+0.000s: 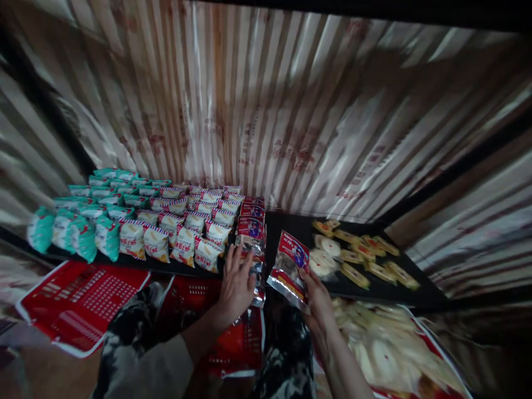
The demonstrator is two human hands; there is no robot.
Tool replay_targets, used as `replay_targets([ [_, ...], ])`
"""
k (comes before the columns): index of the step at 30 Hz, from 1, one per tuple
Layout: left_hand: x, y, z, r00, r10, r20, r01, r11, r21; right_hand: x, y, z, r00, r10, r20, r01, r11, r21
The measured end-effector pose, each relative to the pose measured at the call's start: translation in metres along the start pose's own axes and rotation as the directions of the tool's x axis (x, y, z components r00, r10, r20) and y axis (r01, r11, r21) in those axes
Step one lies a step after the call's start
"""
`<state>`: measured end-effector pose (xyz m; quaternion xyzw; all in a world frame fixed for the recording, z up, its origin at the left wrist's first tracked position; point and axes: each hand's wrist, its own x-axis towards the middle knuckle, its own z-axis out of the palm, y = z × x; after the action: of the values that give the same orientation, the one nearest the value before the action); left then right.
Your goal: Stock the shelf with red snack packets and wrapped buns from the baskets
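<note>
Right hand (313, 293) grips a red-topped packet (289, 260), tilted, near the black shelf's (277, 224) front edge, right of a row of red packets (251, 226). Left hand (238, 285) lies spread at the row's front, apparently touching it. Step in hand: seemingly arranging packets. Next move probably calls for steadying the row and aligning the held packet.

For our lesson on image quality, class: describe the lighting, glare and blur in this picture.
Head view: dim overall, darkest along the top edge and lower right; head view: pale glare streaks on the striped sheeting, shine along the silvery bottom of the red packet in the right hand; head view: pale packs at lower right look soft.
</note>
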<state>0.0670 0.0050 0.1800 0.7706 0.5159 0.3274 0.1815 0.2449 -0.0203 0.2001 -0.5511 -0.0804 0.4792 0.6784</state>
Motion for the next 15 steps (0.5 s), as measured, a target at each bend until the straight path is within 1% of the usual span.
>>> replay_targets([
  [3,0.02,-0.001,0.009,0.994,-0.041,0.103,0.031,0.994,0.1,0.001,-0.003,0.0,1.0,-0.022,0.016,0.022,1.0,0.01],
  [6,0.031,-0.001,0.018,0.986,-0.07,0.151,0.045,0.986,0.162,0.006,-0.005,0.0,0.998,-0.054,0.034,0.054,0.998,0.009],
  [9,0.034,-0.001,0.025,0.984,-0.076,0.162,0.043,0.979,0.198,0.015,-0.008,0.003,0.996,-0.079,0.049,0.079,0.997,-0.017],
  [11,0.034,-0.002,0.028,0.985,-0.059,0.165,0.023,0.978,0.209,0.023,-0.009,0.009,0.991,-0.094,0.095,0.098,0.994,-0.042],
  [15,0.03,-0.002,0.031,0.992,-0.017,0.123,-0.01,0.976,0.218,0.05,-0.012,0.036,0.971,-0.148,0.187,0.167,0.982,-0.092],
])
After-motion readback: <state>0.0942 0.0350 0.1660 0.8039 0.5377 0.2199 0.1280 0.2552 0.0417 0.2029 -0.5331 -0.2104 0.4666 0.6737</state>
